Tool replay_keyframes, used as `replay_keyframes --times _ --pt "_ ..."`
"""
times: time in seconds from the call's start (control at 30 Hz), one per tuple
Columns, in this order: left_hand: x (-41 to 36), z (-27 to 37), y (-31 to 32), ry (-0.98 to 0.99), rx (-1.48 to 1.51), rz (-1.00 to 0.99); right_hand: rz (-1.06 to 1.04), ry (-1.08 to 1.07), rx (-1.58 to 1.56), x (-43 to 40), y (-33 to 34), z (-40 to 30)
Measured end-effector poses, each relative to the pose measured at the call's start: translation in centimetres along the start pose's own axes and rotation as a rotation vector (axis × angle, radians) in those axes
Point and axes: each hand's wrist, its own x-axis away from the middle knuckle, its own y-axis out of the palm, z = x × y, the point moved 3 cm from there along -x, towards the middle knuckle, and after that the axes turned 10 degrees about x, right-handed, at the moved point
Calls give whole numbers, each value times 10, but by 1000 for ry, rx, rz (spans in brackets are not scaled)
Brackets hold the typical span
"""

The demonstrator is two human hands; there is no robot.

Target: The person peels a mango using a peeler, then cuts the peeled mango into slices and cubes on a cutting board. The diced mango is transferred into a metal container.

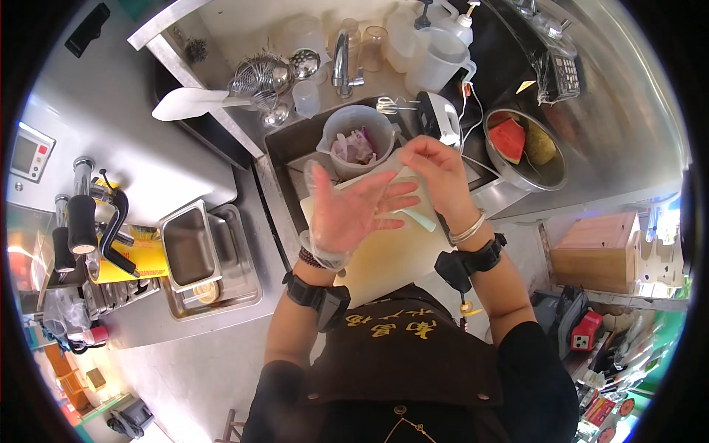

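A thin clear plastic glove (333, 235) covers my left hand (354, 210), which is palm up with its fingers spread. My right hand (435, 171) is bare and pinches the glove's thin plastic near the left fingertips. Under both hands a white cutting board (382, 266) reaches from the sink to my apron. On the board lies a pale green strip (421, 220), partly hidden by my left fingers; what it belongs to cannot be told. Just beyond my hands a translucent plastic measuring jug (363, 119) stands in the sink, with whitish and purple scraps (354, 147) inside.
Right of the sink (275, 160) lie a hand mixer (440, 116) and a steel bowl (556, 180) holding watermelon (507, 139). A faucet (342, 61), whisks (257, 77) and a plastic pitcher (435, 58) stand behind. Steel pans (191, 249) and a machine with black handles (82, 224) are left.
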Motion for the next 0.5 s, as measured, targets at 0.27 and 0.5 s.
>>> replay_keyframes --times 0.27,0.5 --pt "13 13 11 139 266 -201 -80 237 205 8 -6 7" --pt "15 16 3 143 211 -84 -127 206 96 20 -11 25"
